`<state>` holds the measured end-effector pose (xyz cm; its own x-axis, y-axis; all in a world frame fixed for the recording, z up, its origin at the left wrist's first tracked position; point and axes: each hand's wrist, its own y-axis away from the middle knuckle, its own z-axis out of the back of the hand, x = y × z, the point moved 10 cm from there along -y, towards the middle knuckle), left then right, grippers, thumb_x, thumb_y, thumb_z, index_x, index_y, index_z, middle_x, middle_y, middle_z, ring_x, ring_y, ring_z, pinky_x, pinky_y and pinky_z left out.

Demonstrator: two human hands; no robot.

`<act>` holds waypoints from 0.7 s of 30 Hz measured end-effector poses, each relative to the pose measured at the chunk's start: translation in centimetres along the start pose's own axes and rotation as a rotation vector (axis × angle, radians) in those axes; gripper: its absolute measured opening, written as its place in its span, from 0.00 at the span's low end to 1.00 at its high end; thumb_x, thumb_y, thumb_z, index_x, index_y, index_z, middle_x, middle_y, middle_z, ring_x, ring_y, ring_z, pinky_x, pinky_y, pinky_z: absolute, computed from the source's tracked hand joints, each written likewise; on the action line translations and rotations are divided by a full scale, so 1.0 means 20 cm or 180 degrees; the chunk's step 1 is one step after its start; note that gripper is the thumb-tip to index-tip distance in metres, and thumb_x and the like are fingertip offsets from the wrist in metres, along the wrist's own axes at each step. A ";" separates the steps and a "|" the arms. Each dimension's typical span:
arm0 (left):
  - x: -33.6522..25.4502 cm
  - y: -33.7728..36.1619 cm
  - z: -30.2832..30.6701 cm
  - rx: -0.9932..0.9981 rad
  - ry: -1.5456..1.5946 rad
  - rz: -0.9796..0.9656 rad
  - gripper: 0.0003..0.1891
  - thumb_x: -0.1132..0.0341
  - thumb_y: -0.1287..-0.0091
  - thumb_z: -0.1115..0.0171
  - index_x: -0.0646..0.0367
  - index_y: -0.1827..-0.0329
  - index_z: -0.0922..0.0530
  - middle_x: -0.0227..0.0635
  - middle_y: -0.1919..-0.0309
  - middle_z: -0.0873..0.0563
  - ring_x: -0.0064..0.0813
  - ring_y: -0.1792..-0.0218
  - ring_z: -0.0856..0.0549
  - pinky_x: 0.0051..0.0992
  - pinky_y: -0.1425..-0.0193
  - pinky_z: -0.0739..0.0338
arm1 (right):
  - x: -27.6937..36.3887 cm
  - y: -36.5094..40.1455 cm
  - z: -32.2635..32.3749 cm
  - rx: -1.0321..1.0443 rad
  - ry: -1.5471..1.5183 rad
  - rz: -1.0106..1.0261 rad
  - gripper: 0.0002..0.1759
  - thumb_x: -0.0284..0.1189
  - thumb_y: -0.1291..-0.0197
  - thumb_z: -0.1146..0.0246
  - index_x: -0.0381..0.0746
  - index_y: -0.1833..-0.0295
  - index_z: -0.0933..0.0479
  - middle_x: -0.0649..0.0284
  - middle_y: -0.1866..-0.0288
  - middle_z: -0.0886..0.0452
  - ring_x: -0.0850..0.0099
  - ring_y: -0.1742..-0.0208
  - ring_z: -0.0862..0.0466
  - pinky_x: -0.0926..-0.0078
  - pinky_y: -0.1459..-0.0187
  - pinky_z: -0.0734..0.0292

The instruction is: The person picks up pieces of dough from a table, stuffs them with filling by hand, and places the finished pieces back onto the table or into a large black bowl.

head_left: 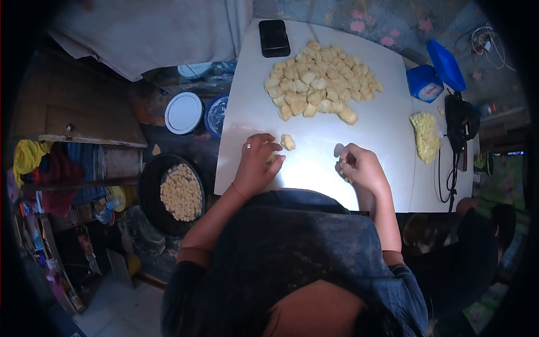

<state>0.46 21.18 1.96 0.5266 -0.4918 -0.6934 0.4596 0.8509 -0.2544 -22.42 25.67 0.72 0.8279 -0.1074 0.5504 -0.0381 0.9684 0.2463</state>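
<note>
On table (247, 106), far middle: heap of dough pieces (320, 81); behind it, at far edge: phone (274, 37).
Near edge: left hand (255, 163) and right hand (362, 167), apart; single dough piece (288, 141) just beyond left hand.
Right side: dough lump (425, 136), scale (425, 84) behind it.
Below, left of table: pan (149, 191) holding, seemingly, more pieces; plate (183, 112) and bowl (216, 115) side by side behind pan.

Views: one only, head-worn.
Position: up above the table (314, 168), looking over the wearer's own dark-clad chest.
Facing: steeply down and a touch forward, far table edge at the top.
Lens: fisheye, black rounded corners, edges bending.
Nearness: close. Left hand (255, 163) and right hand (362, 167) mid-frame, a dough bit (272, 159) just readable in each.
Spill: floor (112, 303) at left, another person (477, 247) lower right.
</note>
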 end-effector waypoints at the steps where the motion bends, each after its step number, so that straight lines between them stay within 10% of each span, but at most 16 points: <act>1: -0.01 0.00 0.01 -0.0022 -0.0016 -0.0004 0.11 0.66 0.43 0.35 0.60 0.59 0.21 0.41 0.53 0.24 0.42 0.46 0.27 0.37 0.40 0.33 | -0.03 0.00 0.01 -0.0122 -0.0643 -0.0126 0.08 0.25 0.51 0.37 0.35 0.65 0.27 0.58 0.71 0.21 0.64 0.68 0.20 0.71 0.62 0.25; 10: -0.17 -0.04 -0.08 0.0464 0.0875 -0.0232 0.09 0.67 0.38 0.38 0.61 0.58 0.21 0.39 0.58 0.20 0.36 0.54 0.21 0.31 0.45 0.29 | 0.11 -0.02 0.01 -0.0238 -0.2110 0.0379 0.10 0.22 0.46 0.36 0.36 0.58 0.24 0.67 0.70 0.21 0.80 0.71 0.26 0.80 0.67 0.28; 12: -0.10 -0.03 -0.24 0.1117 0.2825 0.1192 0.09 0.66 0.34 0.40 0.63 0.57 0.20 0.35 0.63 0.17 0.26 0.61 0.21 0.25 0.51 0.27 | 0.29 0.00 0.04 -0.0256 -0.2672 0.0892 0.11 0.22 0.45 0.32 0.37 0.56 0.23 0.72 0.67 0.21 0.88 0.70 0.32 0.86 0.69 0.33; 21: -0.03 -0.10 -0.22 0.0718 0.3679 0.1515 0.09 0.66 0.34 0.38 0.65 0.61 0.18 0.28 0.70 0.17 0.16 0.67 0.23 0.19 0.59 0.29 | 0.58 -0.05 0.18 -0.1439 -0.0933 0.2164 0.11 0.27 0.52 0.30 0.38 0.62 0.21 0.61 0.63 0.20 0.68 0.68 0.20 0.75 0.66 0.25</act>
<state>-3.89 20.62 -0.10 -0.2036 0.3966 -0.8951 0.5684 0.7923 0.2218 -14.69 22.69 9.69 0.5264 0.5339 0.6618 -0.1948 0.8333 -0.5173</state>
